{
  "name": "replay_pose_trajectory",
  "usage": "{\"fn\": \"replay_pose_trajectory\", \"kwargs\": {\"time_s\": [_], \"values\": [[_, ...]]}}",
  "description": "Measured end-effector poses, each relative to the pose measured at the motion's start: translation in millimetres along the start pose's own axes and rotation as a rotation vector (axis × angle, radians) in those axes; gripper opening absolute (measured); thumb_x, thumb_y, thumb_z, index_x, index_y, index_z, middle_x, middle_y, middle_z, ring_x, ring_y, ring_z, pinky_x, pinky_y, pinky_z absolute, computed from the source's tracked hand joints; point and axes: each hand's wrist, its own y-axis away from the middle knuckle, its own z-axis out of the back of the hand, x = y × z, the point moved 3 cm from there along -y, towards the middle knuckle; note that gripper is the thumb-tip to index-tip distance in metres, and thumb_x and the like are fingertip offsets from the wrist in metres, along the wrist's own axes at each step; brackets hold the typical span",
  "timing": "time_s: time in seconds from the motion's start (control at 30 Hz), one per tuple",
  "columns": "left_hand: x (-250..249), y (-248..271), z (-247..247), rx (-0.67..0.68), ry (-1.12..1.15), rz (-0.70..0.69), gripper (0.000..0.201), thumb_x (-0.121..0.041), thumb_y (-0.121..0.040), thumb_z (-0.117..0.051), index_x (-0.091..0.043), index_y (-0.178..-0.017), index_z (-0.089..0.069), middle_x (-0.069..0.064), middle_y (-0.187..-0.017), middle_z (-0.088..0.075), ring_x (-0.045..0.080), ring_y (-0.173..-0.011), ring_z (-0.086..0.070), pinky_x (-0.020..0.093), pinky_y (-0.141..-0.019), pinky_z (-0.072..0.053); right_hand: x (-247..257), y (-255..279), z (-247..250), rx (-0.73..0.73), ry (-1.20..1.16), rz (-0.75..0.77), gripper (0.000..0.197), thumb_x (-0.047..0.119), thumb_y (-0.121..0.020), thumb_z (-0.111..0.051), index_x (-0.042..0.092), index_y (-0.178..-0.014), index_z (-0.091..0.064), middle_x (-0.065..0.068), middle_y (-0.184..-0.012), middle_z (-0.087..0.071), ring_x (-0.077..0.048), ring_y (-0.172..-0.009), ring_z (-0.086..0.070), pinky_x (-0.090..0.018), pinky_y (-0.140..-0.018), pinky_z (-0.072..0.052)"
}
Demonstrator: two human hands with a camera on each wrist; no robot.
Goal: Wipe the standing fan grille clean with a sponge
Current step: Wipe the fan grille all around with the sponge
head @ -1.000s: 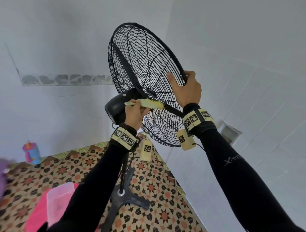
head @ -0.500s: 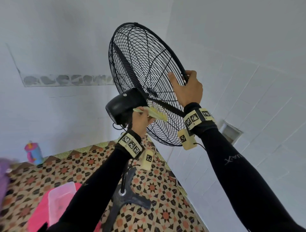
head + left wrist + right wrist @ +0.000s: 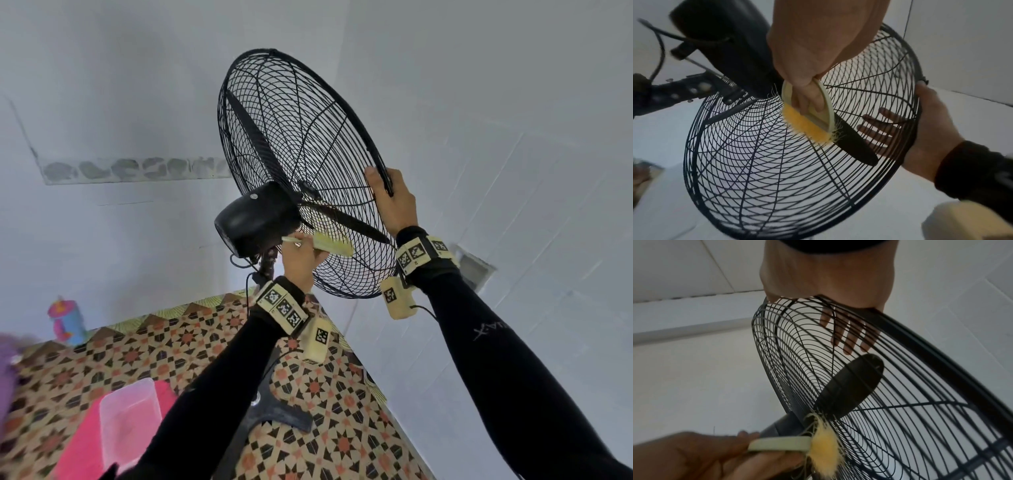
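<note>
Beside the motor, on the left: left hand raised on a bent, black-sleeved arm, fingers curled through the pale handle loop of the sponge. Yellow fibrous face pressed flat on the rear grille wires, just below the hub, over a dark blade. Further right: right hand reaching up on a nearly straight arm, gripping the grille rim, thumb on the near side, four fingers wrapped round onto the far face, tips lying along the wires. Below: patterned floor, pink box.
</note>
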Motion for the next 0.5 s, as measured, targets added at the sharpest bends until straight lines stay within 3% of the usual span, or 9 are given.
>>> {"fn": "replay_pose_trajectory", "kwargs": {"time_s": [0.13,0.27,0.33,0.43,0.5], "values": [[-32.7,-6.4,-4.4,0.032,0.059,-0.06,0.007,-0.001,-0.108,-0.046,-0.004,-0.113,-0.05,0.031,-0.129,-0.063,0.04,-0.117,-0.068,0.029,-0.071,-0.065,1.5,1.9,-1.3,-0.011,-0.005,0.024,0.062,0.075,-0.092,-0.046,0.026,-0.129,-0.054,0.005,-0.112,-0.066,-0.011,-0.098,-0.061,-0.03,-0.088,-0.045],[-63.0,-10.1,-3.9,-0.024,0.178,-0.06,0.017,-0.001,-0.109,-0.045,-0.012,-0.096,-0.045,0.02,-0.115,-0.065,0.029,-0.106,-0.07,0.034,-0.078,-0.065,2.8,3.8,-4.4,-0.025,-0.02,0.016,0.058,0.072,-0.093,-0.048,0.026,-0.127,-0.053,0.006,-0.109,-0.065,-0.014,-0.099,-0.06,-0.027,-0.087,-0.042],[-41.4,-6.3,-0.2,-0.025,0.093,-0.021,0.006,-0.002,-0.109,-0.045,-0.005,-0.106,-0.049,0.021,-0.12,-0.066,0.029,-0.108,-0.07,0.033,-0.079,-0.065,3.7,7.0,-5.5,-0.028,-0.022,0.012,0.053,0.072,-0.093,-0.049,0.028,-0.123,-0.052,0.009,-0.105,-0.063,-0.014,-0.098,-0.06,-0.026,-0.086,-0.04],[-7.2,3.8,6.5,0.01,-0.017,0.022,0.022,-0.003,-0.109,-0.046,0.009,-0.127,-0.05,0.029,-0.129,-0.064,0.03,-0.106,-0.072,0.029,-0.074,-0.065,4.7,11.9,-7.3,-0.024,-0.018,0.023,0.053,0.073,-0.092,-0.048,0.03,-0.123,-0.05,0.008,-0.108,-0.064,-0.014,-0.099,-0.061,-0.026,-0.085,-0.041],[-17.8,3.8,4.3,0.029,0.014,-0.003,0.018,-0.003,-0.109,-0.046,0.006,-0.123,-0.051,0.029,-0.128,-0.065,0.028,-0.103,-0.073,0.027,-0.073,-0.064,4.2,11.5,-4.8,-0.023,-0.02,0.027,0.057,0.073,-0.092,-0.048,0.028,-0.126,-0.051,0.006,-0.113,-0.064,-0.016,-0.102,-0.06,-0.026,-0.088,-0.041]]}}
